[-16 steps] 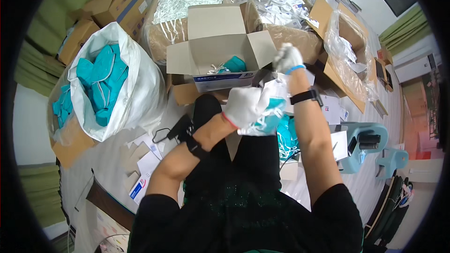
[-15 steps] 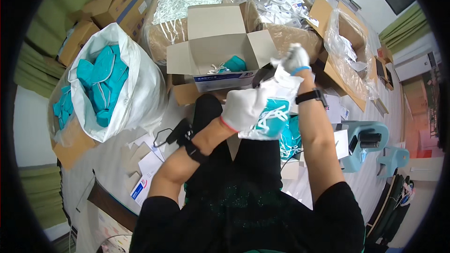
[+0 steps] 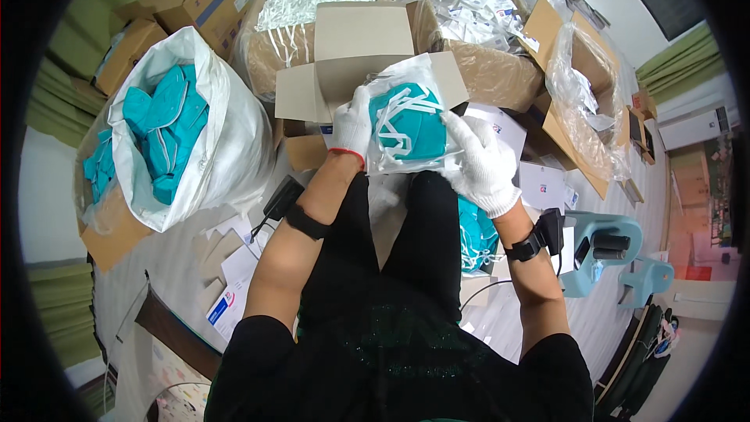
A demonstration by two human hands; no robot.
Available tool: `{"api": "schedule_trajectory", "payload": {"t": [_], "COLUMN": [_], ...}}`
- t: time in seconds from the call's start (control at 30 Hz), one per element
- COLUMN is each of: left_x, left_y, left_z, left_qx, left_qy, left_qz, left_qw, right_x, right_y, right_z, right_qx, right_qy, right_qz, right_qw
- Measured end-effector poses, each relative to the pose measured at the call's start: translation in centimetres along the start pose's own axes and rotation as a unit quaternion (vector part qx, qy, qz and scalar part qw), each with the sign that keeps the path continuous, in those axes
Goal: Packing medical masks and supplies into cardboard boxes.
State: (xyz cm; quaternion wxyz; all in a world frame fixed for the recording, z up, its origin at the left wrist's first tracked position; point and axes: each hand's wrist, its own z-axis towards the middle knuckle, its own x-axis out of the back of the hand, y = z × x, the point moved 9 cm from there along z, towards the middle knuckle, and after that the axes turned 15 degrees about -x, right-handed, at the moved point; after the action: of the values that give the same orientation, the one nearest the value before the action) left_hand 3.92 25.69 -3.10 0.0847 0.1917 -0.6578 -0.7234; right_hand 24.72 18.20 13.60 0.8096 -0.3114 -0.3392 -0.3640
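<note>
A clear plastic bag (image 3: 426, 155) with a teal face mask (image 3: 428, 134) and white straps inside is stretched between my gloved hands. My left hand (image 3: 353, 123) grips the bag's left edge. The bag's right edge is pinched by my right hand (image 3: 483, 158), fingers bent toward it. Behind the bag stands an open cardboard box (image 3: 363, 31) with its flaps spread; the bag covers most of its inside. More teal masks (image 3: 475, 236) with white straps lie in a box beside my right knee.
A white sack (image 3: 234, 141) full of teal masks stands at the left. Along the back are a carton of white straps (image 3: 312, 0), a carton of white packets (image 3: 473, 12) and a plastic-lined carton (image 3: 601, 94). Light-blue stools (image 3: 586, 273) are at the right; flattened boxes (image 3: 234, 289) lie at the left.
The bagged mask has moved up and left, in front of the open box, and turned flatter toward me. My right hand has come down from the bag's top to its right side.
</note>
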Motion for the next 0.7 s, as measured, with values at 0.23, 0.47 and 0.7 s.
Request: {"api": "schedule_trajectory", "payload": {"t": [0.23, 0.47, 0.7], "left_x": [1.6, -1.0, -3.8], "left_y": [8.1, 13.4, 14.8], "left_z": [-1.1, -3.6, -5.9], "left_qx": [-0.209, -0.449, -0.583], "left_qy": [0.045, -0.079, -0.201], "left_qz": [0.144, 0.218, 0.339], "left_qw": [0.966, 0.863, 0.711], "right_x": [-4.4, -3.2, -4.9], "right_y": [4.2, 6.7, 3.1], "right_z": [0.1, 5.2, 7.2], "right_qx": [-0.236, -0.293, -0.189], "right_qy": [-0.219, -0.079, -0.208], "right_qz": [0.248, 0.367, 0.186], "right_qw": [0.914, 0.879, 0.941]}}
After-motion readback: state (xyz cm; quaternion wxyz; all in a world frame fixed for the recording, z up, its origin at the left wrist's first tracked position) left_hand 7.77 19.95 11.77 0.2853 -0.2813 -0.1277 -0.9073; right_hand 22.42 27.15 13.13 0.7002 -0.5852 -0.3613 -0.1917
